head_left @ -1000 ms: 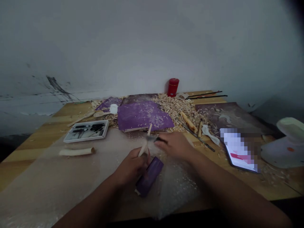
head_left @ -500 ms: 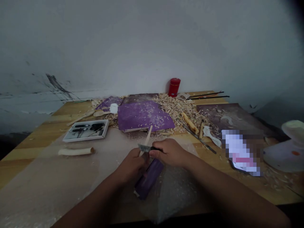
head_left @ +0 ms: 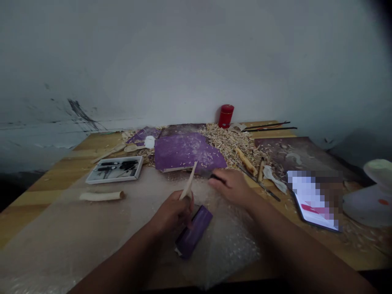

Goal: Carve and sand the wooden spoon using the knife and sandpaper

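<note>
My left hand point(head_left: 175, 210) is closed around a slim pale stick of wood point(head_left: 190, 182), whose narrow end points up and away from me. Its lower part is hidden in my fingers. To the right, my right hand point(head_left: 232, 184) grips a knife point(head_left: 214, 177) by its dark handle; the blade is blurred and lies just right of the stick's tip, apart from it. Below my left hand lies a purple-covered block point(head_left: 196, 232) on the clear plastic sheet point(head_left: 137, 228). My left fingers come close to the block; whether they touch it I cannot tell.
A peeled wood piece point(head_left: 101, 196) and a white tool box point(head_left: 137, 173) are at left. Behind are purple sandpaper point(head_left: 180, 149), wood shavings point(head_left: 235, 141) and a red canister point(head_left: 226, 116). At right lie a long file point(head_left: 269, 192), a phone point(head_left: 317, 210) and a white container point(head_left: 364, 204).
My right hand with the knife has moved right and forward, off the stick it was crossing. More of the stick shows above my left hand. The view has shifted slightly.
</note>
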`<control>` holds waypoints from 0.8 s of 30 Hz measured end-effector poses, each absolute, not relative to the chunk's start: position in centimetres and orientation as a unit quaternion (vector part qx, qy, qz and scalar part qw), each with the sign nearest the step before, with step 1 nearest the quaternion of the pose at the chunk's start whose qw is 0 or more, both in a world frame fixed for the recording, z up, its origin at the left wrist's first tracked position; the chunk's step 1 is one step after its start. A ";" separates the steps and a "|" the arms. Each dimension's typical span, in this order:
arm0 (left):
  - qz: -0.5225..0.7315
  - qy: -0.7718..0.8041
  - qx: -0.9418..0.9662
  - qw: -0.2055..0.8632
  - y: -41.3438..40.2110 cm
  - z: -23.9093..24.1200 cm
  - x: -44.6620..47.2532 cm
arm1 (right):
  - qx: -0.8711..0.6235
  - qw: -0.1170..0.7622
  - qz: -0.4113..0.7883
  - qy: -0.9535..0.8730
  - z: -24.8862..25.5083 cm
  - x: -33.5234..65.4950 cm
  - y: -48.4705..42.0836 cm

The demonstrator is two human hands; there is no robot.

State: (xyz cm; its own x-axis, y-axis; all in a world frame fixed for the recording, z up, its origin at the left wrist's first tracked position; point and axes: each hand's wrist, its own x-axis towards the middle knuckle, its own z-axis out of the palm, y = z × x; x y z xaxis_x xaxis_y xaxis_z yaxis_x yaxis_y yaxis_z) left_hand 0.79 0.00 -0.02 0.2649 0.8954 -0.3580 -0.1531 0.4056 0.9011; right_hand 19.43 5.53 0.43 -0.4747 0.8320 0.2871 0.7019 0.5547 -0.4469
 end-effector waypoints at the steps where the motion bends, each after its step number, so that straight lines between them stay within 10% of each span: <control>1: 0.382 0.471 0.392 0.692 0.1 -0.1 0.9 | -0.421 0.221 0.150 -0.867 0.2 18.6 5.1; 24: 0.281 0.475 0.482 0.681 0.4 0.3 0.6 | -0.437 0.190 0.098 -0.874 0.3 19.2 5.7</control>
State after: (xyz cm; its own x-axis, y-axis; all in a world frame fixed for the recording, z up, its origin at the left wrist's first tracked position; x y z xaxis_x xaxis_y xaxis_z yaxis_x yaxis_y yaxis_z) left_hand 0.55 0.38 0.28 0.3910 0.8404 -0.3752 0.0751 0.3772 0.9231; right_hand 19.21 5.69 0.35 -0.5466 0.8001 0.2470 0.7259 0.5998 -0.3365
